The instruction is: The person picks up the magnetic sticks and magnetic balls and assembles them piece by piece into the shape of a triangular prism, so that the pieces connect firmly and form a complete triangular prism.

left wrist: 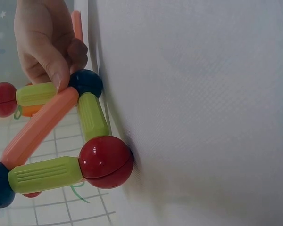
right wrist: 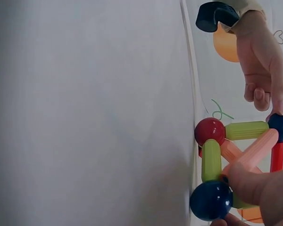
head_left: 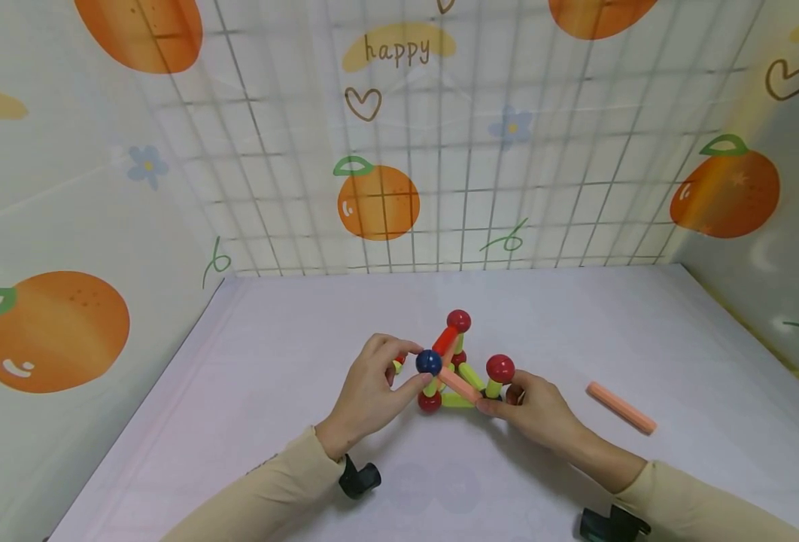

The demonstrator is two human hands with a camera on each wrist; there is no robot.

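A frame of balls and ribbed sticks stands on the table between the hands. My left hand [head_left: 372, 388] pinches the upper blue ball [head_left: 429, 362] between thumb and index finger. A salmon stick [head_left: 459, 385] slants from that ball down to a lower blue ball [right wrist: 211, 200]. At its lower end my right hand [head_left: 545, 412] pinches the stick, the thumb pressed along it and fingers around the lower ball. Green sticks [left wrist: 46, 174] link the balls along the base and upright. Red balls [head_left: 500, 368] top two corners, and a red stick [head_left: 445, 340] runs to the back one.
A loose salmon stick [head_left: 621, 408] lies on the table to the right of the right hand. Partly hidden behind the left fingers is a small red and green piece [head_left: 398, 364]. A printed curtain [head_left: 291, 188] over a wire grid borders the table's back.
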